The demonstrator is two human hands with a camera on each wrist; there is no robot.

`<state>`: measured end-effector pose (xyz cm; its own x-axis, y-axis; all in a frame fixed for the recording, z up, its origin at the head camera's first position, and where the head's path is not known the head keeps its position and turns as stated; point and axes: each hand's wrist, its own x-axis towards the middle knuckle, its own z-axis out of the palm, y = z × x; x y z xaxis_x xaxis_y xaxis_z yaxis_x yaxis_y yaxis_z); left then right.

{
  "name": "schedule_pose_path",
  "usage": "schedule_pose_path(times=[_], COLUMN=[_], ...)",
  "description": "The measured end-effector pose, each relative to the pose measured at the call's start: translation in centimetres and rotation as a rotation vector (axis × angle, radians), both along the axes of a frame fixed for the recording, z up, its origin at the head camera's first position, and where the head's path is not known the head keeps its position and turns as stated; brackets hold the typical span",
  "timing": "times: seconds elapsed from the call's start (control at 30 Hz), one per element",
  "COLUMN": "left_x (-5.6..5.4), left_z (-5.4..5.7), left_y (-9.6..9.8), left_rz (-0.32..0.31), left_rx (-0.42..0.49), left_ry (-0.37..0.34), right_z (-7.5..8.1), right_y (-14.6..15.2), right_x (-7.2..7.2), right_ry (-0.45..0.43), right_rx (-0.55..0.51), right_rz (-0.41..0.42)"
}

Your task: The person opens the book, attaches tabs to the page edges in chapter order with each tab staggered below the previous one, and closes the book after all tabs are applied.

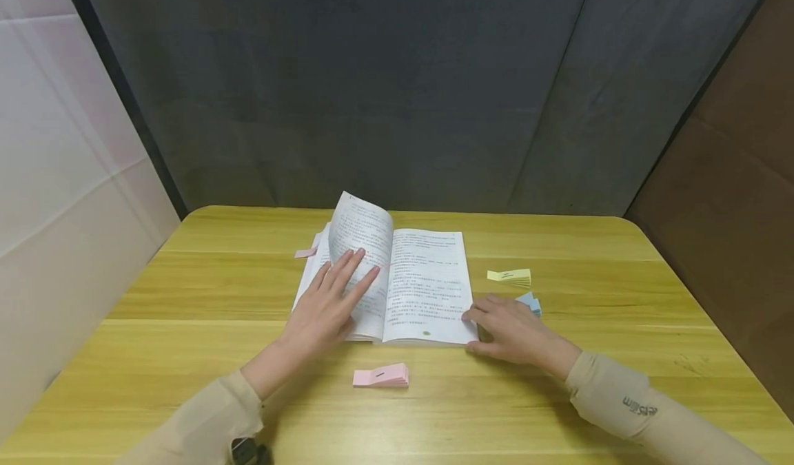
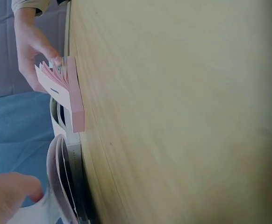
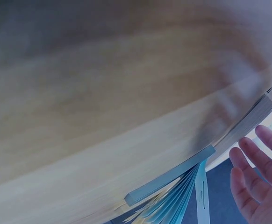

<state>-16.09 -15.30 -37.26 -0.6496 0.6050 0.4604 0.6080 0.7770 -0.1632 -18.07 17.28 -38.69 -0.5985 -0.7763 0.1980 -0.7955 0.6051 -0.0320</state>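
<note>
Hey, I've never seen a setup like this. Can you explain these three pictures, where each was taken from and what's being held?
There's no machine, just a person's two bare hands. The wide picture comes from a camera worn on the head; the other two come from wrist cameras, so they look turned.

On the wooden table lies an open book. Around it are pink, yellow and blue pads of paper strips.

The left hand lies on the left page, which curls up, its fingers spread. The right hand is at the book's lower right corner; I can't tell whether it pinches it.
</note>
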Motion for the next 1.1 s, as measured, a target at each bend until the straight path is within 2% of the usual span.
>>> schedule_pose_path(times=[0.2, 0.33, 0.6, 0.63, 0.7, 0.8, 0.87, 0.93, 1.1], left_x=[0.1, 0.2, 0.3, 0.3, 0.3, 0.2, 0.1, 0.0, -0.3], left_z=[-0.3, -0.6, -0.6, -0.6, -0.7, -0.8, -0.8, -0.9, -1.1], left_y=[-0.3, -0.5, -0.5, -0.4, -0.2, 0.6, 1.3, 2.1, 4.1], left_rz=[0.124, 0.201, 0.257, 0.245, 0.179, 0.013, -0.080, -0.111, -0.082], left_rx=[-0.079, -0.101, -0.145, -0.150, -0.143, -0.105, -0.070, -0.043, -0.054], left_ry=[-0.010, -0.037, -0.110, -0.125, -0.169, -0.242, -0.263, -0.247, -0.195], right_z=[0.1, 0.1, 0.0, 0.0, 0.1, 0.1, 0.0, 0.0, 0.0], right_y=[0.0, 0.0, 0.0, 0.0, 0.0, 0.0, 0.0, 0.0, 0.0], right_x=[0.1, 0.1, 0.0, 0.0, 0.0, 0.1, 0.0, 0.0, 0.0], right_ry=[-0.004, -0.003, -0.001, -0.001, -0.003, -0.003, -0.002, 0.002, 0.004], right_rx=[0.008, 0.009, 0.013, 0.014, 0.014, 0.013, 0.008, 0.006, 0.002], right_rz=[-0.005, -0.003, -0.009, -0.009, -0.010, -0.009, -0.009, -0.008, -0.005])
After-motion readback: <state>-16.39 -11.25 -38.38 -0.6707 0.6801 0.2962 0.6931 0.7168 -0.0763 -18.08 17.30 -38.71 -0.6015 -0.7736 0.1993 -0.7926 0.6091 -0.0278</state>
